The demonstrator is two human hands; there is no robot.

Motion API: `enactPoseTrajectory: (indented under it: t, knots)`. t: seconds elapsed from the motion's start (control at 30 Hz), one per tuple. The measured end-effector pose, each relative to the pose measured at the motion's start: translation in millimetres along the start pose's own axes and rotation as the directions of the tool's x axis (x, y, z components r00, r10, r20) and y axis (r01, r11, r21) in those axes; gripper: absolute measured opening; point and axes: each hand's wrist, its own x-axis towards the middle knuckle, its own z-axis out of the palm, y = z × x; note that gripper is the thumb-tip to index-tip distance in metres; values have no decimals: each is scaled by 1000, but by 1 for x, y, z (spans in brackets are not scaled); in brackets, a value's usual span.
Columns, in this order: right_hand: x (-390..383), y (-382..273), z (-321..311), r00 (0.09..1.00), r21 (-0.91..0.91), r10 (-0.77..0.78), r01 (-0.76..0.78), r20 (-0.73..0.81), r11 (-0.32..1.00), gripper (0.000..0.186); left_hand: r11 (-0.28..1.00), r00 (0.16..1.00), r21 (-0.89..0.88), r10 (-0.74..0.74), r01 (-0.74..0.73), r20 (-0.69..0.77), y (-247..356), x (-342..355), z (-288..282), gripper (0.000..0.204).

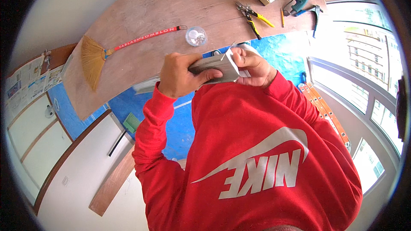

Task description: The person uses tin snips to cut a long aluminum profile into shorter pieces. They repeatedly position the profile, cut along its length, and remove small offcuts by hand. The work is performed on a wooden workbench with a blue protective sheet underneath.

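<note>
We cannot see the near end of the grey metal strip (214, 66): our left hand (182, 77) wraps over its middle and our right hand (252, 66) covers its right end, so the profile's full shape stays unclear. Its left tail (145, 84) is blurred against the blue floor sheet (180, 124). What the right fingers pinch is too small to tell. The contents of the clear round tub (196, 36) on the plywood board (171, 8) are only a glint. The drill (299, 0) at the far right is half tangled in its cord. Our red sweatshirt (257, 154) hides the floor nearest us.
</note>
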Motion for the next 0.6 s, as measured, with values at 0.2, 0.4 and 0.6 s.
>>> enactPoseTrajectory:
  t: [0.2, 0.4, 0.6]
  knots:
    - [14, -27, -9, 988, -505, -82, 4, -133, 863, 26, 971, 994, 217, -106, 97, 30, -9, 3, -7, 65]
    - [-3, -52, 39, 872, -991, -471, -120, -133, 58, 25, 921, 985, 348, -161, 175, -69, 15, 8, -7, 65]
    - [-13, -28, 49, 793, -985, -584, -154, -172, 80, 20, 916, 981, 352, -186, 193, -55, 24, 5, -14, 65]
